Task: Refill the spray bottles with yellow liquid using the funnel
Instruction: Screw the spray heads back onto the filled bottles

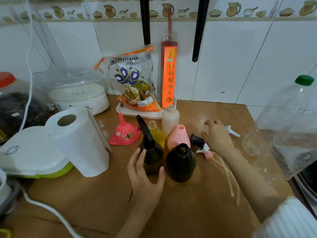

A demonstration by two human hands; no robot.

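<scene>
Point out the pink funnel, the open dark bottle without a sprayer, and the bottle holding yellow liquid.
pink funnel point(123, 135): head view, on its wide cone, lying mouth-down on the table.
open dark bottle point(181, 164): head view, on its rounded body.
yellow liquid bottle point(157, 134): head view, on its yellow-filled body behind the sprayer.

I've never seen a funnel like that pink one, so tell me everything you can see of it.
The funnel looks like glossy pink plastic. It rests upside down on the wooden table, wide mouth down, its narrow spout pointing up and tilted a little to the left. Two small stickers sit on its cone, one white, one with a barcode. It lies behind the paper roll, left of the bottles. No hand touches it.
</scene>
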